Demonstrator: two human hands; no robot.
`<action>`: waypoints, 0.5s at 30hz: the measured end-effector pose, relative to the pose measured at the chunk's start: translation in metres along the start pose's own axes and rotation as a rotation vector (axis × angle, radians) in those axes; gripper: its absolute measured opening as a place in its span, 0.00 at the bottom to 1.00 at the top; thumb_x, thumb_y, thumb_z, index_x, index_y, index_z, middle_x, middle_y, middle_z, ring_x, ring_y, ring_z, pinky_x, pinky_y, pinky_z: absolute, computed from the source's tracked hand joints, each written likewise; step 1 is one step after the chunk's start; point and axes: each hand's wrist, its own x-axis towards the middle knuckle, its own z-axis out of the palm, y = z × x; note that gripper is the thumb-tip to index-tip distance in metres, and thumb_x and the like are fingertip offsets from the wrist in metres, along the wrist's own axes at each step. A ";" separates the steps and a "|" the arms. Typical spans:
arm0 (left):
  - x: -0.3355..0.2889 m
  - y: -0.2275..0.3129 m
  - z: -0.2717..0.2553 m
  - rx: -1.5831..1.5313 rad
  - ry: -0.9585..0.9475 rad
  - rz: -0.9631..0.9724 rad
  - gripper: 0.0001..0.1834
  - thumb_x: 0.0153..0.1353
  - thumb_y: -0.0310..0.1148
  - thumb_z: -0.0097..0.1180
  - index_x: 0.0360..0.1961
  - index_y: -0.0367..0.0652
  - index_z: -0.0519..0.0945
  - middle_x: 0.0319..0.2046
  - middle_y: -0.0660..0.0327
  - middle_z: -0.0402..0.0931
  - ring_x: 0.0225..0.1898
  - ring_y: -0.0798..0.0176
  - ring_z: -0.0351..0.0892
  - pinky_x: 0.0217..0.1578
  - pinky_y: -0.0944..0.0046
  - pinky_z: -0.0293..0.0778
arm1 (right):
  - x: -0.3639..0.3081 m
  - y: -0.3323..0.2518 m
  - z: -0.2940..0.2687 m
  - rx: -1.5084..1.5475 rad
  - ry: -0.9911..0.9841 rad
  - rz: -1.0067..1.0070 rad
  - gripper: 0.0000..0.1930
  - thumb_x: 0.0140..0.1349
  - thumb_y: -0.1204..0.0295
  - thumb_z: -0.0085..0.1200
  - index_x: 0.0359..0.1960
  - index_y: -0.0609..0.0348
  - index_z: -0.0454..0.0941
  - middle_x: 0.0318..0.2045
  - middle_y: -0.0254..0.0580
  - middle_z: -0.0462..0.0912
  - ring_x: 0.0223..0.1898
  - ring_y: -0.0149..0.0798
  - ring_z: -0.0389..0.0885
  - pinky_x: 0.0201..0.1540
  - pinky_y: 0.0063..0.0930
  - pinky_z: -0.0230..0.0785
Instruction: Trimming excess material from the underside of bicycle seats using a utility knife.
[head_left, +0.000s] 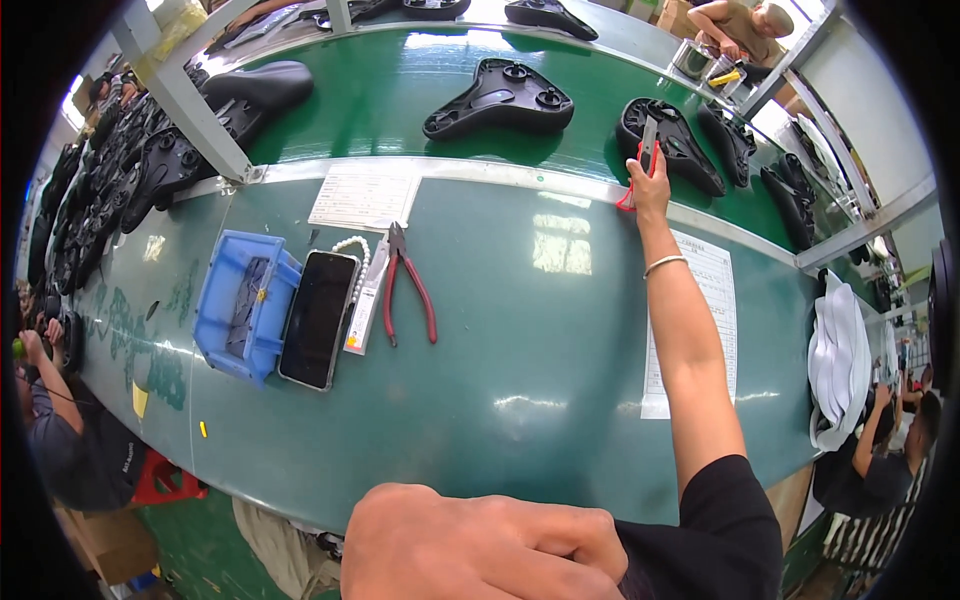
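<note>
My right hand (650,187) is stretched forward to the far edge of the bench, its fingers closed round a red-handled tool (650,140) with a grey, blade-like tip. That tip lies over a black bicycle saddle (668,145) resting underside up on the green belt. Large and close at the bottom, my left hand (480,545) has its fingers curled in; whatever they hold, if anything, is hidden. Between my hands and the belt, red-handled cutting pliers (410,290) lie on the bench, apart from both hands.
A blue bin (240,305) with dark strips stands beside a phone (320,318). Paper sheets (366,195) lie on the bench. More saddles (505,100) sit on the belt, and many are piled at left. White metal posts (195,110) frame the belt. Other people work nearby.
</note>
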 end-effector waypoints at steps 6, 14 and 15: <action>0.000 0.008 0.003 -0.061 0.055 0.017 0.11 0.52 0.32 0.64 0.38 0.57 0.82 0.36 0.57 0.76 0.30 0.60 0.76 0.28 0.63 0.59 | -0.008 -0.003 0.001 -0.094 0.106 -0.107 0.23 0.50 0.57 0.61 0.44 0.58 0.77 0.27 0.47 0.80 0.30 0.42 0.79 0.37 0.37 0.69; -0.007 0.022 0.005 -0.010 0.013 0.066 0.10 0.55 0.36 0.63 0.40 0.58 0.83 0.37 0.56 0.77 0.30 0.60 0.77 0.28 0.63 0.59 | 0.007 -0.004 0.000 -0.201 -0.080 -0.010 0.28 0.50 0.56 0.59 0.54 0.51 0.74 0.38 0.46 0.83 0.41 0.45 0.81 0.47 0.33 0.69; -0.007 0.026 0.006 -0.068 0.033 0.021 0.15 0.55 0.39 0.64 0.45 0.60 0.81 0.38 0.56 0.77 0.30 0.60 0.77 0.28 0.63 0.60 | 0.020 0.002 -0.009 -0.147 -0.068 0.005 0.28 0.49 0.56 0.60 0.51 0.54 0.75 0.38 0.48 0.82 0.40 0.44 0.81 0.46 0.32 0.69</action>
